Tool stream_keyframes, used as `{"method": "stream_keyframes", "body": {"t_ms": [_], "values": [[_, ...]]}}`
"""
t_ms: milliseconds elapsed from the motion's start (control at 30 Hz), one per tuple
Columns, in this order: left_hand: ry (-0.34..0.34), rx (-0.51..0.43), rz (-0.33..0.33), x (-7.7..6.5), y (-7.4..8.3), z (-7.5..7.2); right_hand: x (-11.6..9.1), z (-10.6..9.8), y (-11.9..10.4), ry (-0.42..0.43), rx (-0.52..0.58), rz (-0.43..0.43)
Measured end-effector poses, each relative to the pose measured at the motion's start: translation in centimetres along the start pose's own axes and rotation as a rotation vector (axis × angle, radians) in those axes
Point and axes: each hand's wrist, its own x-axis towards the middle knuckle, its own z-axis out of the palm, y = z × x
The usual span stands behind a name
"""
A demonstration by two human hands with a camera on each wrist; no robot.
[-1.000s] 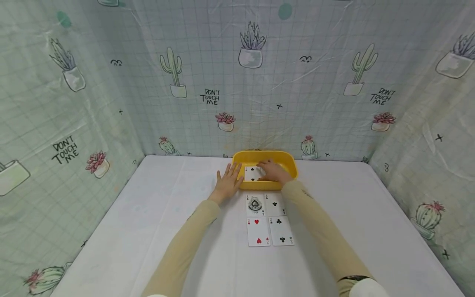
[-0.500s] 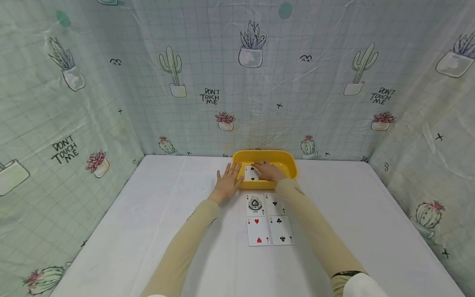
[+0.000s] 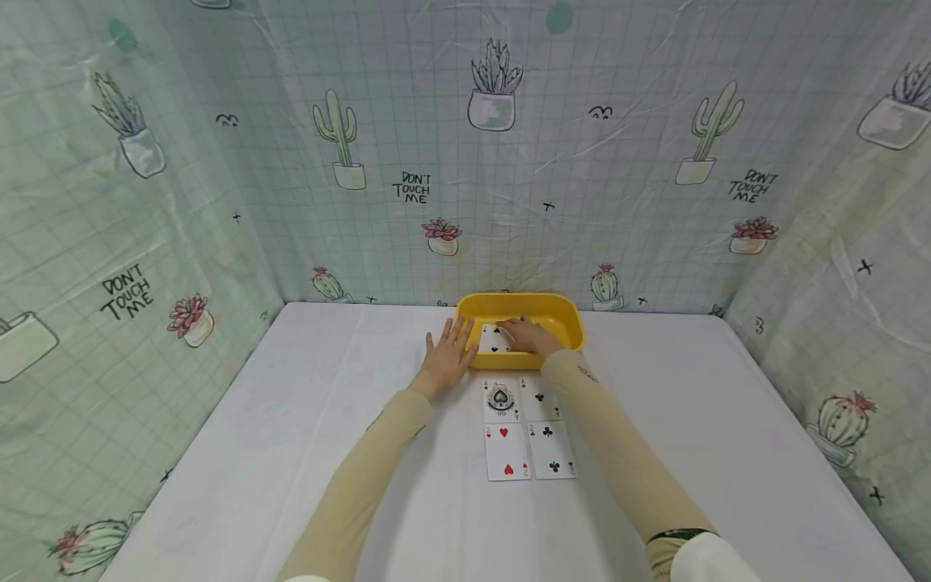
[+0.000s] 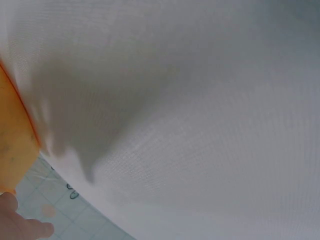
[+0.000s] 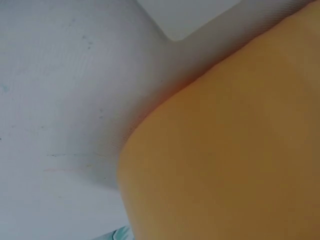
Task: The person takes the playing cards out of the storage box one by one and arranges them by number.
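Observation:
In the head view, my left hand [image 3: 445, 356] rests with spread, straight fingers against the left side of a yellow plastic tray [image 3: 566, 314]. Its fingertips [image 4: 22, 225] show at the lower left of the left wrist view. Inside the tray, my right hand [image 3: 532, 337] reaches over the front wall and touches a white playing card [image 3: 491, 339] with black pips. It covers the card's right part, and whether the fingers pinch it is hidden. The right wrist view shows only the tray's outer wall [image 5: 225, 145] and a card corner [image 5: 185, 17].
In front of the tray lie face-up cards in two rows: ace of spades [image 3: 501, 402], ace of clubs [image 3: 537, 396], two of hearts [image 3: 507, 453] and two of clubs [image 3: 551, 453]. A white cloth covers the table [image 3: 327, 404]. Printed curtains [image 3: 509, 178] stand behind and at both sides.
My right hand has slid left within the tray, onto the card, and then stayed there. The left hand and the cards on the table have kept their places.

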Motion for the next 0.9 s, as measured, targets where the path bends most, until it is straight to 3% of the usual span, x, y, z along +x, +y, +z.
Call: {"method": "stream_keyframes", "body": {"t_ms": [233, 433, 900], "values": [[-0.001, 0.01, 0.003, 0.05, 0.01, -0.02, 0.07, 0.09, 0.09, 0.017, 0.022, 0.001], [-0.004, 0.005, -0.001, -0.01, 0.15, -0.1, 0.17, 0.04, 0.22, 0.047, -0.036, -0.042], [-0.002, 0.018, -0.002, -0.23, 0.21, -0.33, 0.0, -0.41, 0.86, 0.229, -0.091, -0.125]]}}
